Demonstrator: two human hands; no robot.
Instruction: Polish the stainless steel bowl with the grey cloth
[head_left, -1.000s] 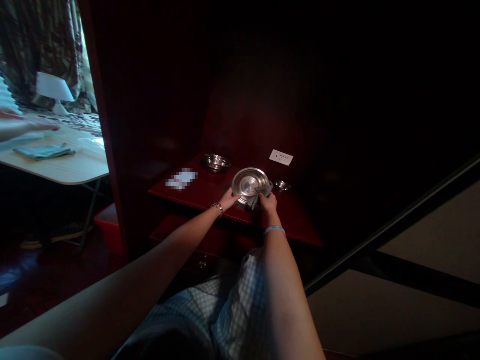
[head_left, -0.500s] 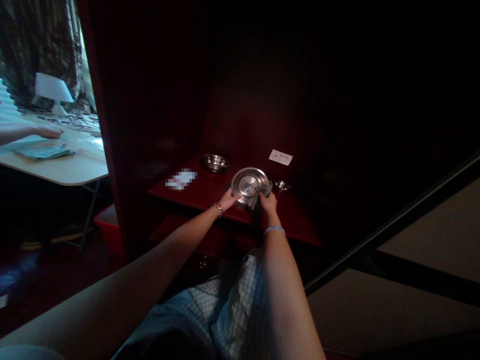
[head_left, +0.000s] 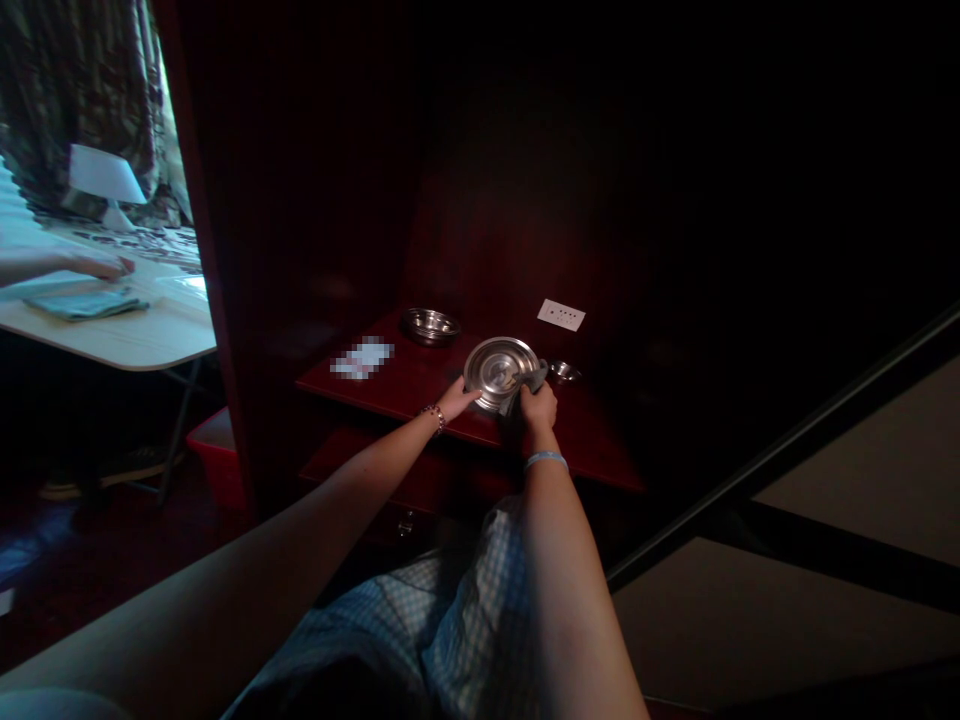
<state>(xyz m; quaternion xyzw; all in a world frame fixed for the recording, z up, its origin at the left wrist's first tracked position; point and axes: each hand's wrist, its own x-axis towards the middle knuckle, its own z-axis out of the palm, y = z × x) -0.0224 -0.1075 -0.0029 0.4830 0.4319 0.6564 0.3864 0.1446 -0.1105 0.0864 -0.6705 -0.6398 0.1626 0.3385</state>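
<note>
A shiny round metal bowl (head_left: 495, 368) is tilted toward me above the front of a dark red shelf (head_left: 420, 392). Its left rim is gripped by my left hand (head_left: 456, 400), thumb on the near edge. At the bowl's right side, my right hand (head_left: 538, 404) is closed on a grey cloth (head_left: 534, 376), which lies against the rim and inner wall. Behind and to the left stand stacked metal bowls (head_left: 430, 326). A small metal bowl (head_left: 564, 372) sits just right of the cloth.
A blurred-out pale item (head_left: 363, 358) lies on the shelf's left. A white socket plate (head_left: 562, 315) is on the back wall. Further left, another person's hand (head_left: 105, 266) is over a wooden table (head_left: 150, 340) with a folded cloth (head_left: 86, 304) and a lamp (head_left: 107, 180) behind.
My right hand and the grey cloth have shifted slightly right along the bowl. The bowl has moved very little. The other person's hand has moved slightly right.
</note>
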